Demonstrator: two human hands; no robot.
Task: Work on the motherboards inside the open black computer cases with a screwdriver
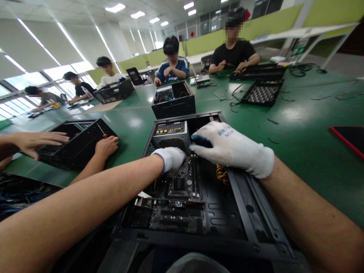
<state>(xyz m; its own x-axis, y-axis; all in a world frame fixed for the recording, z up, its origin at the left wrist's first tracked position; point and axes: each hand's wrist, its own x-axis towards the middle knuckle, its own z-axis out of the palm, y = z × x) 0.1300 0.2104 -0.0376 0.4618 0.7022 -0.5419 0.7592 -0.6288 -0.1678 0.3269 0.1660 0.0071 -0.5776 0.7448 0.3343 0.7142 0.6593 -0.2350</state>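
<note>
Seemingly you're working by the power supply, far-left corner of the PC case; left hand, right hand: grips too hidden to tell; next needs care.

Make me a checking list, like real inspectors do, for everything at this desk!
Surface: green table, shiny in places.
Job's things: open computer case with a power supply and motherboard inside.
Clutter: small dark scraps on the table; red-edged dark item at right.
Hands: both gloved. Left hand is in the case near the power supply, fingertips hidden. Right hand is at the power supply's right side; grip unclear.
Cables: red and yellow wires in the case; black cable coiled on the table.
Surroundings: co-workers with more cases; ceiling lights on.
</note>
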